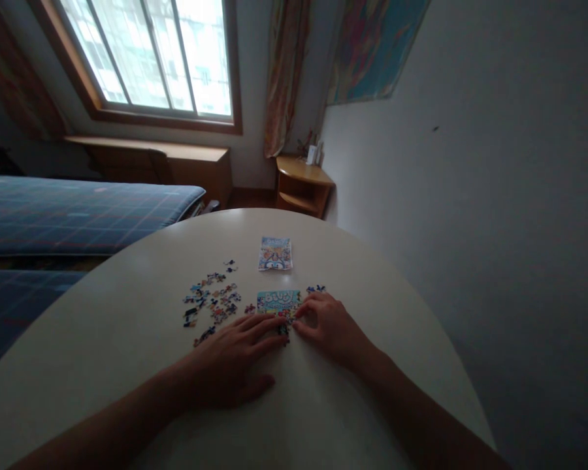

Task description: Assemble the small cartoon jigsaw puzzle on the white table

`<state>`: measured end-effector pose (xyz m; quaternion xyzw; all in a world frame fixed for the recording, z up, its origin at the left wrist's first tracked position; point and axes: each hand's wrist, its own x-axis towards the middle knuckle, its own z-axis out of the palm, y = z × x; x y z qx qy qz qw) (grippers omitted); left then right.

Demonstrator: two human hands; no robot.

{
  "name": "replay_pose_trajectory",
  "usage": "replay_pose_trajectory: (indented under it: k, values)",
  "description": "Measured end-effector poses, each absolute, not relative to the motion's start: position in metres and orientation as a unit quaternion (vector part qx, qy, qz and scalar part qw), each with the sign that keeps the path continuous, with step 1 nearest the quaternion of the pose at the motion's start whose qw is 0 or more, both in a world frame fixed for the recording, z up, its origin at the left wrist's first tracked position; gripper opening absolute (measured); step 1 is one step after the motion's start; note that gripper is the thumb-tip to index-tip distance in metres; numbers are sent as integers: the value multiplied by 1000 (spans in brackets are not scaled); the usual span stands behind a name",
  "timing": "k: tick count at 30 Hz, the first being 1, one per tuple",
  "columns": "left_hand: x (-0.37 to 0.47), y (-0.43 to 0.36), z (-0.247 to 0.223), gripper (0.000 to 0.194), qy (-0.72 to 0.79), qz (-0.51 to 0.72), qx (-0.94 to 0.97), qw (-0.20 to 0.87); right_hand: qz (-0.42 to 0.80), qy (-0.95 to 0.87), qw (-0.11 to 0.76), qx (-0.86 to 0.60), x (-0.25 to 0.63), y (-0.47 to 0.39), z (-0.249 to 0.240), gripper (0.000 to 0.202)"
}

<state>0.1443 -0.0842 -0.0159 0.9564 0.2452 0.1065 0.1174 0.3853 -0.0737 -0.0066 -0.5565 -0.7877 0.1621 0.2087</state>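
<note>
A partly joined jigsaw puzzle (pixel 278 301) with a light blue top and the lettering "BLUEY" lies on the white table. My left hand (pixel 240 352) rests flat across its lower left part, fingers stretched out, hiding some of it. At the puzzle's right edge, my right hand (pixel 326 323) has thumb and index finger pinched together on what looks like a puzzle piece (pixel 294 317), mostly covered by the fingertips. Many loose puzzle pieces (pixel 218 303) are scattered to the left. A few more pieces (pixel 316 288) lie just beyond my right hand.
Behind the puzzle lies a small printed picture sheet or packet (pixel 275 253). The round white table (pixel 372 274) curves away on both sides. A wall (pixel 470 196) stands to the right, a bed with a plaid mattress (pixel 78 215) to the left, and a small wooden shelf unit (pixel 304 173) beyond.
</note>
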Motion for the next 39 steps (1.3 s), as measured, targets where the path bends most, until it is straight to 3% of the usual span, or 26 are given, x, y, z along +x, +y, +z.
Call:
replay_pose_trajectory:
  k: [14,22,31,39]
  values:
    - [145,-84,-16,59,241,103,958,115,154,-784,212,-562,379,-72,-6,5]
    - [144,-84,-15,59,238,108,958,119,189,-786,238,-539,380,-74,-8,19]
    - [143,-84,-17,57,238,120,956,125,245,-800,242,-491,388,-73,-4,15]
    - [143,-83,-17,59,244,106,957,117,295,-717,285,-563,416,-59,-2,17]
